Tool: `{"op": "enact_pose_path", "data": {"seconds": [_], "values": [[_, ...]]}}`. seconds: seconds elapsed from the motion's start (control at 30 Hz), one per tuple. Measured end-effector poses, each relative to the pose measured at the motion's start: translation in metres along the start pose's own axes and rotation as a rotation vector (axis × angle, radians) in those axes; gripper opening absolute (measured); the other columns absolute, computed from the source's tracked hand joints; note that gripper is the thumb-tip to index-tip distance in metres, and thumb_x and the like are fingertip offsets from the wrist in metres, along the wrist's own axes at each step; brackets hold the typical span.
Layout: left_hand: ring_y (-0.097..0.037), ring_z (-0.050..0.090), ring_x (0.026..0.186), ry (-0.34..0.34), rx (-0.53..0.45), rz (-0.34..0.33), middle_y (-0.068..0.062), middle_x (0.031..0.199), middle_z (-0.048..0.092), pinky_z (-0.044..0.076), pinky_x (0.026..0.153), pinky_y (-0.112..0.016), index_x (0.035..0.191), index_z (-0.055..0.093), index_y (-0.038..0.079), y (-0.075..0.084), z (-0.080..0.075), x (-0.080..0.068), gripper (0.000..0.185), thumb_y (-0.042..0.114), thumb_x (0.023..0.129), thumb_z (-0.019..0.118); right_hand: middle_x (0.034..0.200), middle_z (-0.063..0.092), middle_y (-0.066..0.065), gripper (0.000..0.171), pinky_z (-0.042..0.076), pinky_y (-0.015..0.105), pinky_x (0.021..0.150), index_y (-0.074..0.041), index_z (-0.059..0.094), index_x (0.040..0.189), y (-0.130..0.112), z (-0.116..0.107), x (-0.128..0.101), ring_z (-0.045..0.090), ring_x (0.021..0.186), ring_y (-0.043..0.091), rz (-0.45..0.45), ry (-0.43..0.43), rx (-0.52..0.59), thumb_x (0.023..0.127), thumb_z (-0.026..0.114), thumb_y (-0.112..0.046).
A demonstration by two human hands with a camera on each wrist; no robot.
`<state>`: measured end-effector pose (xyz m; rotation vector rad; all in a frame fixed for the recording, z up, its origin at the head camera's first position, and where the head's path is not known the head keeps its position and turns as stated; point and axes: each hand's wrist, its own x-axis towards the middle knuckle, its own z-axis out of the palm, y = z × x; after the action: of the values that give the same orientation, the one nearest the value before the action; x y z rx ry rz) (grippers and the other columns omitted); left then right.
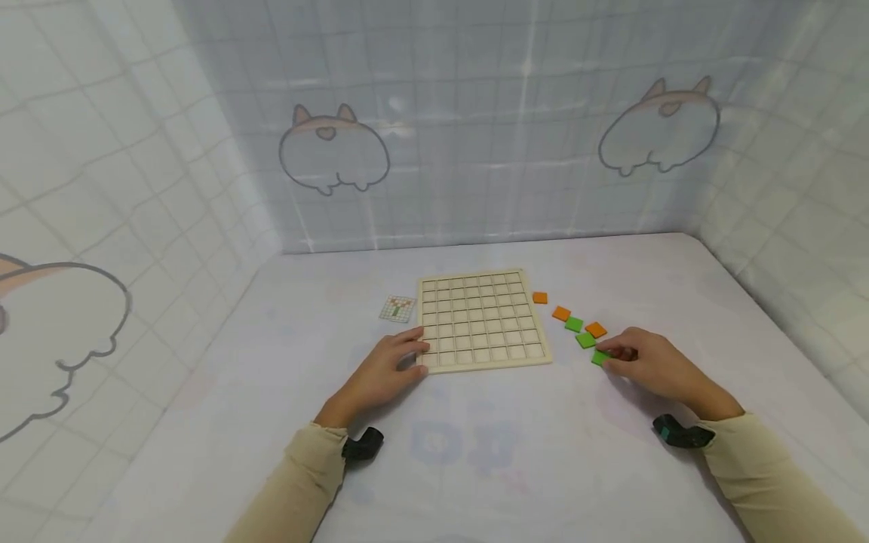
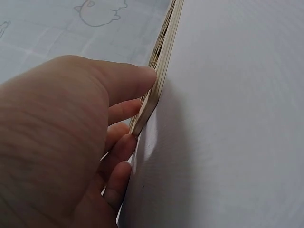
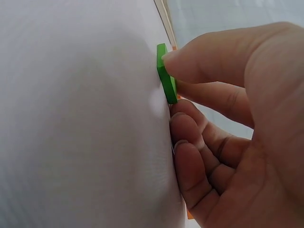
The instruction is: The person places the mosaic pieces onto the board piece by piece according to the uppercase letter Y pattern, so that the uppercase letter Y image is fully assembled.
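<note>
A square wooden grid board [image 1: 482, 320] lies flat on the table. My left hand [image 1: 390, 369] is at its near left corner, fingertips resting on the left edge. In the left wrist view, the thumb touches the board's rim [image 2: 164, 66]. To the right of the board, my right hand [image 1: 655, 366] pinches a green square tile [image 1: 600, 357] between thumb and index finger. Seen from the right wrist, the thumb lies against the green tile [image 3: 166, 76], and the other fingers curl below it. Index fingertip contact is partly hidden.
Two more green tiles, one here [image 1: 586, 340], and several orange tiles, one here [image 1: 539, 298], form a slanting line right of the board. A small pattern card [image 1: 397, 308] lies left of the board. Cloth walls [image 1: 475, 151] with cartoon drawings enclose the table.
</note>
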<state>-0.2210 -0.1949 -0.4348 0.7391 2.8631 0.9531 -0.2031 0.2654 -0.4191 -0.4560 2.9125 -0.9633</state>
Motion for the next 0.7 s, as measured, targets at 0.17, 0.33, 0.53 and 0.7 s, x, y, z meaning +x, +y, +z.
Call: {"op": "enact_pose_path", "data": {"seconds": [0.17, 0.33, 0.53, 0.7], "values": [[-0.031, 0.036, 0.142, -0.005, -0.015, -0.020, 0.001, 0.158, 0.039, 0.031, 0.113, -0.051, 0.135, 0.064, 0.011, -0.0017, 0.0002, -0.0024, 0.045, 0.027, 0.094, 0.072, 0.095, 0.060, 0.000, 0.027, 0.045, 0.027, 0.067, -0.007, 0.074, 0.115, -0.0001, 0.0036, 0.0026, 0.052, 0.084, 0.017, -0.020, 0.006, -0.009, 0.089, 0.074, -0.013], [-0.031, 0.038, 0.140, 0.005, -0.018, 0.005, -0.001, 0.158, 0.040, 0.032, 0.112, -0.051, 0.135, 0.064, 0.011, -0.0020, 0.0002, -0.0009, 0.045, 0.027, 0.094, 0.072, 0.093, 0.058, 0.001, 0.028, 0.045, 0.027, 0.064, -0.008, 0.074, 0.117, -0.0031, 0.0034, 0.0028, 0.051, 0.082, 0.017, -0.007, 0.003, -0.023, 0.089, 0.072, -0.011], [-0.032, 0.038, 0.140, 0.005, -0.020, 0.010, -0.002, 0.157, 0.041, 0.032, 0.112, -0.052, 0.135, 0.064, 0.010, -0.0007, -0.0016, -0.0007, 0.045, 0.027, 0.094, 0.072, 0.095, 0.059, 0.002, 0.027, 0.046, 0.029, 0.067, -0.006, 0.071, 0.115, -0.0059, 0.0035, 0.0026, 0.052, 0.084, 0.019, 0.008, -0.006, -0.013, 0.088, 0.072, -0.011], [-0.033, 0.039, 0.139, 0.010, -0.021, 0.029, -0.003, 0.157, 0.041, 0.033, 0.111, -0.053, 0.135, 0.064, 0.010, -0.0002, -0.0005, 0.0000, 0.045, 0.027, 0.094, 0.071, 0.098, 0.061, 0.003, 0.030, 0.048, 0.032, 0.072, -0.005, 0.065, 0.117, -0.0062, 0.0027, 0.0023, 0.055, 0.088, 0.020, 0.048, -0.012, 0.020, 0.089, 0.072, -0.012]]}}
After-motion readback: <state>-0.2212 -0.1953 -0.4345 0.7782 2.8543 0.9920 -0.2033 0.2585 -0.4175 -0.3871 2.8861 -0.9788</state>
